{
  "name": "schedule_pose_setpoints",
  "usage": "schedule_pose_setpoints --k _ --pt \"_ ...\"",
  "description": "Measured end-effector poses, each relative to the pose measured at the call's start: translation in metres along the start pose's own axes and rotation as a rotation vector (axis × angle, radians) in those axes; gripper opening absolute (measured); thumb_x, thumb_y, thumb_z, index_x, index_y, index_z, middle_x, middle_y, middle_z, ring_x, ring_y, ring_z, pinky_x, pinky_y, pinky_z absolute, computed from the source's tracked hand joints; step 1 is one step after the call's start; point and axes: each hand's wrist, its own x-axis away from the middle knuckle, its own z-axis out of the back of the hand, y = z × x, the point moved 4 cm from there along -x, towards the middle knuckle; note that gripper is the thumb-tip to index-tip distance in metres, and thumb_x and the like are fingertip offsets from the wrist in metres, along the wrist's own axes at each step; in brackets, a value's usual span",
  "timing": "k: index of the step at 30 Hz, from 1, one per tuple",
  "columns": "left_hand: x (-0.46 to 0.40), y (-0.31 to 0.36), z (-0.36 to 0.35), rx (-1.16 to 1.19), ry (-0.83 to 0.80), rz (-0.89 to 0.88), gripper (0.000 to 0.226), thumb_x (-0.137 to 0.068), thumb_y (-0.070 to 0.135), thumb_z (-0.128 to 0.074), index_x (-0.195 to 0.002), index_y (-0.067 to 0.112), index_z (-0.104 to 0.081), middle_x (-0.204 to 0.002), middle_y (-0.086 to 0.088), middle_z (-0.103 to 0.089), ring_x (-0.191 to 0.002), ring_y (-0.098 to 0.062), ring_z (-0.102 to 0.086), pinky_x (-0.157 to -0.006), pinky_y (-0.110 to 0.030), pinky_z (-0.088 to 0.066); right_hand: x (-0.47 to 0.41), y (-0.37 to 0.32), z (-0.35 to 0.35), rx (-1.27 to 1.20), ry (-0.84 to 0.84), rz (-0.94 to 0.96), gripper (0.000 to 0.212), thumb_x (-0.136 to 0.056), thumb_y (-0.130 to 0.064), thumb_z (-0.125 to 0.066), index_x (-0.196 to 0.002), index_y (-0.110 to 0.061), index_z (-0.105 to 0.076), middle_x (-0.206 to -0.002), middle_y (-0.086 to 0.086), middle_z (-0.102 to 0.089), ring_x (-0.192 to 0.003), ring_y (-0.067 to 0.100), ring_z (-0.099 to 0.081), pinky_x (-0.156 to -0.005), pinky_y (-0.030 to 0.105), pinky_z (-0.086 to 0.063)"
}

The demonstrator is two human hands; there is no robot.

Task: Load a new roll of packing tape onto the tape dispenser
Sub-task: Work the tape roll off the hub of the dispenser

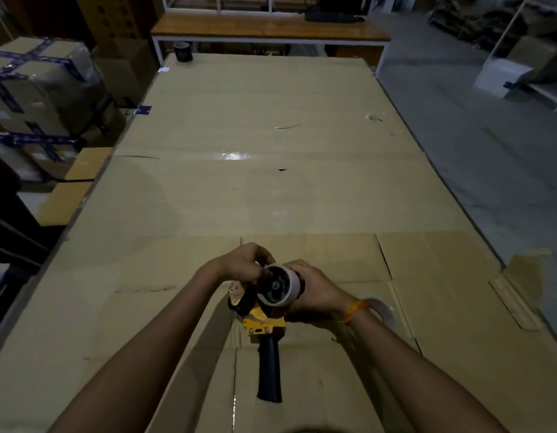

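A yellow tape dispenser [263, 321] with a long black handle [270, 370] is held above the cardboard, handle pointing toward me. A pale roll of packing tape [291, 287] sits on its black hub. My right hand [314, 292] wraps around the far side of the roll and the dispenser body. My left hand [244, 264] pinches at the upper left rim of the roll, fingers closed there. Behind my right wrist lies another clear tape roll [385, 310] on the cardboard, partly hidden.
Flattened cardboard sheets [255, 189] cover a large table. A dark tape roll [183, 51] stands at the far left corner. Stacked taped boxes [37, 98] line the left side. A wooden bench [271, 26] stands behind; bare floor lies to the right.
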Motion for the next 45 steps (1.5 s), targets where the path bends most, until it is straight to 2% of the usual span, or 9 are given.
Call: schedule_pose_setpoints --k 2,5,8,10,12,15,20,26,45 --pt "0.009 0.002 0.0 0.069 0.039 -0.014 0.025 -0.099 0.018 -0.065 -0.119 0.01 -0.076 -0.118 -0.008 -0.077 -0.11 -0.024 -0.072 -0.096 -0.041 -0.06 0.004 -0.005 -0.004 -0.007 0.033 0.037 0.082 -0.056 -0.036 -0.103 -0.126 -0.054 -0.065 -0.123 -0.025 -0.066 -0.109 0.001 -0.071 -0.083 0.026 -0.067" --pt "0.019 0.012 -0.004 0.01 0.084 -0.077 0.04 -0.095 0.044 -0.068 -0.121 0.015 -0.074 -0.116 -0.004 -0.076 -0.106 -0.023 -0.071 -0.093 -0.042 -0.061 0.007 -0.007 -0.002 -0.017 0.062 0.076 0.078 -0.06 -0.03 -0.101 -0.13 -0.043 -0.07 -0.122 -0.015 -0.071 -0.11 0.008 -0.073 -0.087 0.032 -0.068" --pt "0.025 0.021 -0.018 -0.307 0.228 -0.085 0.092 -0.065 0.094 -0.063 -0.121 0.02 -0.066 -0.101 -0.001 -0.071 -0.095 -0.02 -0.063 -0.081 -0.041 -0.059 0.006 -0.014 0.002 -0.013 0.083 0.077 0.06 -0.07 -0.031 -0.1 -0.125 -0.028 -0.074 -0.117 -0.011 -0.073 -0.109 0.011 -0.073 -0.089 0.03 -0.063" --pt "0.026 0.024 -0.028 -0.425 0.334 -0.091 0.11 -0.048 0.106 -0.055 -0.119 0.022 -0.06 -0.093 0.002 -0.064 -0.091 -0.021 -0.053 -0.077 -0.036 -0.045 0.004 -0.02 0.007 0.015 0.131 0.084 0.049 -0.075 -0.029 -0.099 -0.118 -0.026 -0.075 -0.11 -0.01 -0.074 -0.104 0.013 -0.074 -0.088 0.031 -0.061" --pt "0.026 0.025 -0.031 -0.424 0.419 -0.12 0.108 -0.046 0.104 -0.06 -0.115 0.021 -0.058 -0.088 0.004 -0.063 -0.084 -0.021 -0.051 -0.079 -0.033 -0.036 0.001 -0.025 0.013 0.086 0.152 0.12 0.051 -0.074 -0.025 -0.1 -0.12 -0.018 -0.077 -0.109 -0.001 -0.076 -0.104 0.022 -0.075 -0.09 0.041 -0.063" --pt "0.027 0.022 -0.026 -0.31 0.427 -0.118 0.1 -0.049 0.094 -0.071 -0.118 0.023 -0.055 -0.094 0.003 -0.065 -0.084 -0.02 -0.057 -0.073 -0.036 -0.052 -0.001 -0.033 0.021 0.225 0.145 0.174 0.061 -0.07 -0.025 -0.099 -0.125 -0.012 -0.078 -0.115 0.008 -0.078 -0.105 0.028 -0.074 -0.09 0.045 -0.063" --pt "0.031 0.024 -0.019 -0.252 0.469 -0.187 0.078 -0.06 0.073 -0.078 -0.116 0.022 -0.057 -0.096 0.003 -0.066 -0.079 -0.021 -0.063 -0.066 -0.045 -0.059 0.002 -0.038 0.022 0.268 0.183 0.209 0.08 -0.057 -0.035 -0.094 -0.134 -0.022 -0.077 -0.123 0.001 -0.079 -0.108 0.024 -0.072 -0.09 0.038 -0.062" --pt "0.029 0.033 -0.019 -0.278 0.549 -0.189 0.071 -0.06 0.069 -0.079 -0.101 0.016 -0.057 -0.082 0.0 -0.061 -0.067 -0.021 -0.059 -0.056 -0.044 -0.056 0.004 -0.039 0.028 0.304 0.238 0.218 0.083 -0.064 -0.034 -0.099 -0.143 -0.027 -0.073 -0.131 0.001 -0.08 -0.113 0.028 -0.075 -0.093 0.046 -0.065" --pt "0.019 0.022 -0.022 -0.187 0.477 0.039 0.084 -0.046 0.067 -0.081 -0.109 0.019 -0.051 -0.088 0.006 -0.059 -0.074 -0.012 -0.06 -0.062 -0.046 -0.064 -0.008 -0.034 0.014 -0.007 0.088 0.058 0.076 -0.078 -0.007 -0.095 -0.148 -0.013 -0.067 -0.136 0.01 -0.076 -0.125 0.028 -0.071 -0.109 0.051 -0.06"
